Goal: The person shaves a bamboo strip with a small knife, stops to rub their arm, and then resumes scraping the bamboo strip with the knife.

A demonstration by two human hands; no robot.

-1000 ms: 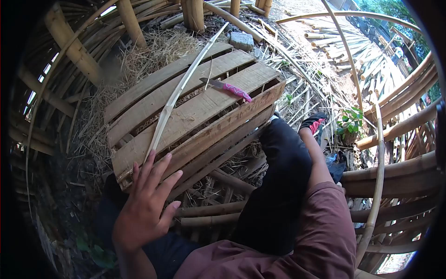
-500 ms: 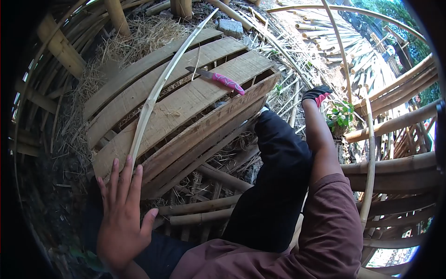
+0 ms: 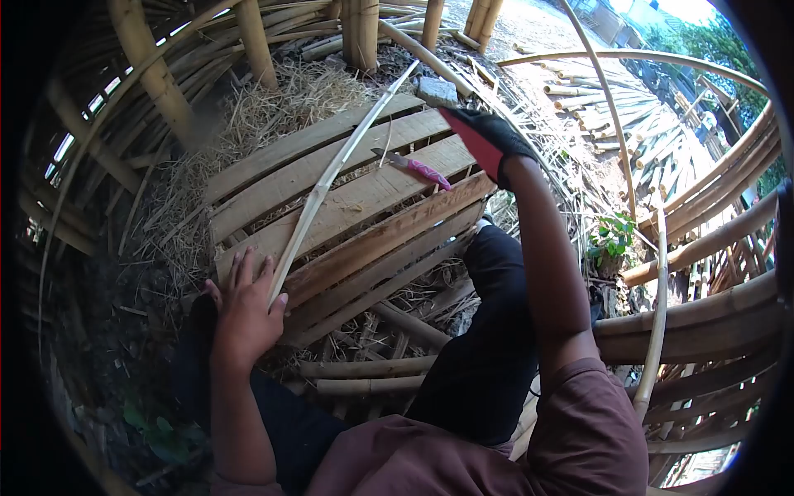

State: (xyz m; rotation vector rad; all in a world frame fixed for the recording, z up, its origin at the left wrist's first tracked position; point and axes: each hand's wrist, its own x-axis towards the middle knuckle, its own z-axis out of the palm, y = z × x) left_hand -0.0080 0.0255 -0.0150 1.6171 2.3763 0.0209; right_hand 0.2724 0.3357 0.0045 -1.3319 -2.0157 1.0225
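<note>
A wooden slatted crate (image 3: 347, 202) stands in front of me, with a long pale bamboo strip (image 3: 318, 192) lying slantwise over its top. My bare left hand (image 3: 248, 310) is at the crate's near left corner, fingers spread. The strip's lower end lies between its thumb and forefinger; a firm grip does not show. A knife with a pink patterned handle (image 3: 428, 174) rests on the slats right of the strip. My right hand (image 3: 488, 145), in a black and pink glove, is raised over the crate's far right end, fingers stretched out and holding nothing visible.
Dry straw (image 3: 285, 103) and a grey block (image 3: 436, 90) lie behind the crate. Bamboo poles (image 3: 364, 368) are on the ground near my legs. Bent bamboo and a rail fence (image 3: 703, 310) stand at right, near a small green plant (image 3: 612, 236). Cut bamboo lies beyond.
My right hand has risen and swung left from beside my knee to above the crate's far end. My left hand stays by the strip's lower end. The view has shifted.
</note>
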